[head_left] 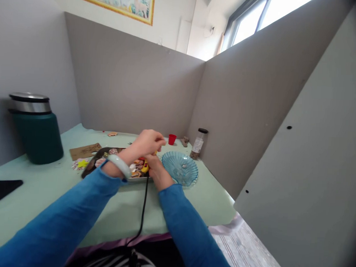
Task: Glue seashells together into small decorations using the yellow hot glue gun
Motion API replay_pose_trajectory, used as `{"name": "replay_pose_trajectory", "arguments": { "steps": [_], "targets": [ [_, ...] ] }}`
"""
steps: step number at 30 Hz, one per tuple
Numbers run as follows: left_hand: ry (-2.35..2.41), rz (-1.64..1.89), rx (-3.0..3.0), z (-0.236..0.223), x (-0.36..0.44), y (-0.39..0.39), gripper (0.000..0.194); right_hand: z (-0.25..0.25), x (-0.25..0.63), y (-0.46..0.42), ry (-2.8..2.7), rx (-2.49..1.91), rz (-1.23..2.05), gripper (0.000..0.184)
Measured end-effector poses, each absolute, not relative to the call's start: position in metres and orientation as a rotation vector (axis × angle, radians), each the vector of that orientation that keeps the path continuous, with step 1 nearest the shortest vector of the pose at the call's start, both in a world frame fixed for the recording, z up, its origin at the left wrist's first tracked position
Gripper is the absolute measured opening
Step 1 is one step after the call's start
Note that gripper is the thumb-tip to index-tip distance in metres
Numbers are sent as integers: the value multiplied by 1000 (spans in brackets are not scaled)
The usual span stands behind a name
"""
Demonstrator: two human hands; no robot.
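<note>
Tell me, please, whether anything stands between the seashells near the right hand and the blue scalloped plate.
Yes: in this view, the corded yellow tool and the right hand lie across the direct line from those seashells to the blue scalloped plate. Both sit to the plate's left; their height is unclear.

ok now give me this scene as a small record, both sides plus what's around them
left grip: fingertips bunched, close to the right grip; anything pinched is too small to tell
right grip: on a yellow tool, with a black cord below it
metal tray: holds shells
right of tray: blue dish
back right: red cup, lidded jar
far left: green bottle
</note>
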State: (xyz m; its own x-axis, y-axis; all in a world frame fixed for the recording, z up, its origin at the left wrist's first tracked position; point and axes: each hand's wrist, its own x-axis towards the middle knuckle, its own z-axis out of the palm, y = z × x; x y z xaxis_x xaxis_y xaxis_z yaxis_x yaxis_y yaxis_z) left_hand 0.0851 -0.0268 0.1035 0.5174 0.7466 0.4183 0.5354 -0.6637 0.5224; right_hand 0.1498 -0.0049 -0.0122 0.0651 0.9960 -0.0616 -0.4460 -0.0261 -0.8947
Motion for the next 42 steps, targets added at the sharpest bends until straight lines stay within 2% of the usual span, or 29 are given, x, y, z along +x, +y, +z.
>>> {"name": "replay_pose_trajectory", "arguments": {
  "steps": [2,6,10,14,20,26,31,37,42],
  "targets": [
    [1250,909,2329,98,44,-15,24,-9,150,-4,-730,-956,1469,15],
    [1581,883,2168,67,-18,0,28,-4,157,-8,-656,-943,1445,9],
    [1758,870,2176,32,-39,5,14,-3,159,-10,-676,-970,1415,12],
    [1741,865,2305,15,-36,8,4,-3,158,-11,-688,-970,1404,11],
    [1785,522,2508,24,-24,11,37,-3,158,-13,-688,-992,1412,10],
    [1731,416,2651,28,7,16,40,-3,157,-9,-625,-956,1288,9],
    [1666,174,2714,25,35,27,25,-2,157,-9,-610,-973,1283,10],
    [1727,253,2683,34,34,29,23,0,155,-13,-621,-971,1239,11],
    [1691,147,2649,30,38,22,21,1,155,-13,-630,-982,1262,12]
  ]
}}
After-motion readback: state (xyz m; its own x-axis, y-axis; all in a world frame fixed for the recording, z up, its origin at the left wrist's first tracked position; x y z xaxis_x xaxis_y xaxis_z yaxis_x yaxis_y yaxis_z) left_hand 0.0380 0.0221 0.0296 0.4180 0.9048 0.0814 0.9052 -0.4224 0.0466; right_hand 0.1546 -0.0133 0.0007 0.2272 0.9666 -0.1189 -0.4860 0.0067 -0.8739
